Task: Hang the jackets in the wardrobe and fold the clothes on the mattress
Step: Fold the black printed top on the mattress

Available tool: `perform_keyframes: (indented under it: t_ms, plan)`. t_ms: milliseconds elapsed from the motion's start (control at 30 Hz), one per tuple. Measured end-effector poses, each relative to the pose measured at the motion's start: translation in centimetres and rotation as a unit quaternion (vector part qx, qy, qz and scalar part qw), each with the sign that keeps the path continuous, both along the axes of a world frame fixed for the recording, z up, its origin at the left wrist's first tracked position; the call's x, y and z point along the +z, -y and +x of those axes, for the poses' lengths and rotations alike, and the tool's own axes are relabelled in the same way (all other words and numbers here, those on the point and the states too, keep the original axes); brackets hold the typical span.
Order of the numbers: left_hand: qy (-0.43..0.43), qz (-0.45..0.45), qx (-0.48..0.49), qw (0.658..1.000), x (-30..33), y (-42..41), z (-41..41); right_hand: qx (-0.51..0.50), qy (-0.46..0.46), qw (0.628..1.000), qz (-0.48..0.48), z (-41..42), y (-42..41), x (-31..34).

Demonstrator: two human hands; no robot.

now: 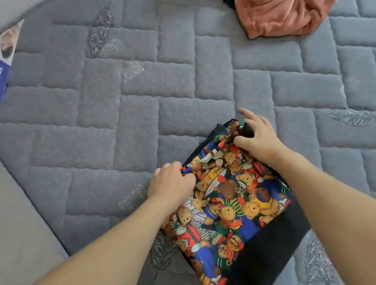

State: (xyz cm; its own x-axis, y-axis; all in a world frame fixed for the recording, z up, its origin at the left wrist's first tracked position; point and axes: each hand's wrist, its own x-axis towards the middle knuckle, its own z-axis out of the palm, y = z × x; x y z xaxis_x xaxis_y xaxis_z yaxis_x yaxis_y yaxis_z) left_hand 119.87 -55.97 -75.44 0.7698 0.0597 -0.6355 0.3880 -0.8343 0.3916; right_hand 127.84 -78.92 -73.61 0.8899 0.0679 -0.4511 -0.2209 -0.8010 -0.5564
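Head view: left hand and right hand both pinch the bear shirt's far edge, long side pointing toward them.

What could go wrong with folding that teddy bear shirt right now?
The black garment with the teddy bear print is gripped only at its far edge by the left hand and right hand, so the near part might bunch or unfold. The rust-orange fleece clothes lie unfolded farther up the grey quilted mattress and may get overlooked.
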Motion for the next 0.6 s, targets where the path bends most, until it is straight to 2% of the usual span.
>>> perform_keyframes:
  t_ms: [100,200,267,400,433,500,533,600]
  plan:
    - [-0.056,-0.054,0.051,0.996,0.1,-0.8,0.8,0.083,-0.034,0.995,0.040,1.9,-1.5,1.5]
    - [-0.130,-0.042,0.110,0.985,0.3,-0.9,1.4,0.045,-0.114,0.991,0.059,3.5,-3.3,1.7]
    - [-0.162,-0.034,0.152,0.974,0.0,-0.3,1.5,0.029,-0.158,0.987,0.033,4.1,-4.0,1.5]
    - [-0.219,-0.063,0.204,0.952,-0.8,0.9,1.9,0.096,-0.213,0.971,-0.052,4.8,-4.7,1.7]
    - [-0.239,-0.059,0.208,0.947,-0.7,0.9,2.3,0.079,-0.235,0.968,-0.046,4.9,-4.7,1.9]
    - [-0.282,-0.086,0.117,0.948,0.6,0.9,2.9,0.037,-0.277,0.960,-0.011,4.9,-4.7,2.4]
    - [-0.272,-0.123,0.084,0.951,1.5,0.6,2.7,0.027,-0.292,0.956,0.003,4.8,-4.7,2.9]
    - [-0.212,-0.183,0.077,0.957,3.1,-0.5,2.1,0.002,-0.294,0.956,0.018,4.6,-4.7,3.9]
